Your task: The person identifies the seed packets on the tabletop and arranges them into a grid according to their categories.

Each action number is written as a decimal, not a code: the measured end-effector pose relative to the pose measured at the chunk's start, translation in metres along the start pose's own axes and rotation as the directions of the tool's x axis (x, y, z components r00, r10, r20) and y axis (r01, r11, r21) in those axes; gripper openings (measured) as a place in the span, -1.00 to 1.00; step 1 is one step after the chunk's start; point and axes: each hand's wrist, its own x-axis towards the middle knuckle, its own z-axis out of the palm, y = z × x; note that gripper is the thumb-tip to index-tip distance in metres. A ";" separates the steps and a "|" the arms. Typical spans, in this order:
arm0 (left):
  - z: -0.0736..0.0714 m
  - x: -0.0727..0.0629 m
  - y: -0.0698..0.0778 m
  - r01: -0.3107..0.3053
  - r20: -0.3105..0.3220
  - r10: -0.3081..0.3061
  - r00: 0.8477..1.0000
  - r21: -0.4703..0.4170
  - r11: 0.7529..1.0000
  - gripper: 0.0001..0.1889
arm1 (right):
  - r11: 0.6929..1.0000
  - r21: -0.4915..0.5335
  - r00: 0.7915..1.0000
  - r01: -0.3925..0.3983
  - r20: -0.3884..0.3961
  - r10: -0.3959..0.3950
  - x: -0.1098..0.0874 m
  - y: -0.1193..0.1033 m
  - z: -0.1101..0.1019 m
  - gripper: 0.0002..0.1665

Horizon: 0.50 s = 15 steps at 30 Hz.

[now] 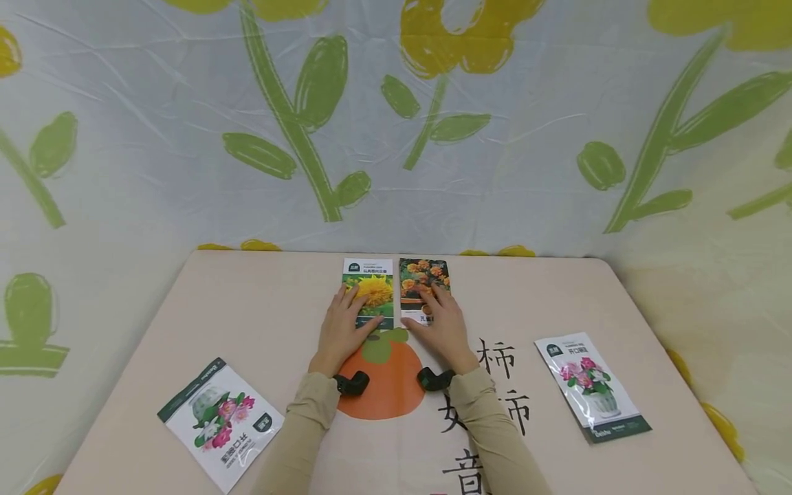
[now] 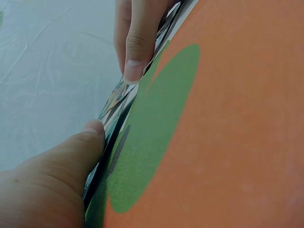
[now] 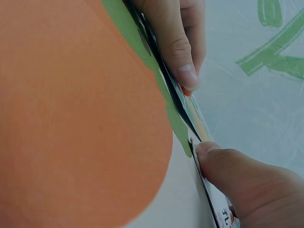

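Observation:
At the far middle of the table, two seed packets lie side by side with a narrow gap. My left hand [image 1: 342, 324] rests on the left part of the packet with a yellow flower [image 1: 377, 290], fingers spread and thumb along its near edge. On the packet with orange flowers [image 1: 413, 276] rests my right hand [image 1: 448, 327], its fingers over the right part and its thumb at the near left corner. The left wrist view shows the left thumb [image 2: 71, 159] against the packet's edge. In the right wrist view the right thumb [image 3: 237, 173] touches the white lower end of its packet.
A white packet with pink flowers [image 1: 225, 419] lies turned at the near left. Another pink-flower packet [image 1: 594, 385] lies at the right, more than one layer showing at its edge. The tablecloth [image 1: 247, 309] carries a printed persimmon and black characters. A flower-printed curtain [image 1: 495, 192] hangs behind.

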 end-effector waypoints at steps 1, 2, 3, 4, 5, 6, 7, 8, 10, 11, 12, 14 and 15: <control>0.000 0.000 0.000 0.000 0.000 0.000 1.000 -0.003 1.000 -0.36 | 1.000 0.002 1.000 0.002 -0.003 -0.002 0.000 0.000 0.000 -0.11; 0.000 0.001 0.000 0.000 0.001 0.000 1.000 -0.002 1.000 -0.36 | 1.000 0.002 1.000 0.005 -0.006 -0.005 0.000 0.001 0.000 -0.11; 0.001 0.001 0.000 0.001 0.003 -0.001 1.000 0.001 1.000 -0.36 | 1.000 0.001 1.000 0.011 -0.009 -0.011 0.000 0.001 0.001 -0.11; 0.001 0.001 -0.001 0.003 0.002 -0.003 1.000 0.000 1.000 -0.36 | 1.000 0.002 1.000 0.017 -0.014 -0.017 0.000 0.001 0.001 -0.11; 0.001 0.001 -0.001 0.004 0.003 -0.004 1.000 0.000 1.000 -0.36 | 1.000 0.002 1.000 0.020 -0.017 -0.020 0.000 0.001 0.001 -0.11; 0.001 0.001 -0.001 0.005 0.004 -0.005 1.000 0.003 1.000 -0.36 | 1.000 0.001 1.000 0.021 -0.018 -0.021 0.000 0.002 0.001 -0.11; 0.002 0.001 0.000 0.005 0.005 -0.005 1.000 0.004 1.000 -0.35 | 1.000 -0.004 0.999 0.023 -0.022 -0.023 0.000 0.002 0.002 -0.11; 0.002 0.001 0.000 0.007 0.007 -0.007 1.000 0.008 1.000 -0.35 | 1.000 -0.006 0.999 0.025 -0.024 -0.025 0.000 0.003 0.002 -0.11; 0.002 0.001 0.000 0.009 0.004 -0.009 1.000 0.012 1.000 -0.35 | 1.000 -0.007 0.999 0.028 -0.027 -0.028 0.001 0.003 0.002 -0.11; 0.002 0.001 0.000 0.010 0.006 -0.010 1.000 0.016 1.000 -0.35 | 1.000 -0.003 0.999 0.026 -0.029 -0.026 0.001 0.004 0.003 -0.11; 0.002 0.001 0.000 0.010 0.006 -0.010 1.000 0.013 1.000 -0.35 | 1.000 -0.001 0.999 0.026 -0.030 -0.026 0.001 0.004 0.003 -0.11; 0.001 0.001 0.001 0.009 0.004 -0.009 1.000 0.005 1.000 -0.35 | 1.000 0.004 0.999 0.026 -0.039 -0.026 0.001 0.005 0.003 -0.12; 0.001 0.002 0.001 0.008 0.001 -0.008 1.000 0.003 1.000 -0.35 | 1.000 0.008 0.999 0.026 -0.044 -0.026 0.001 0.005 0.004 -0.13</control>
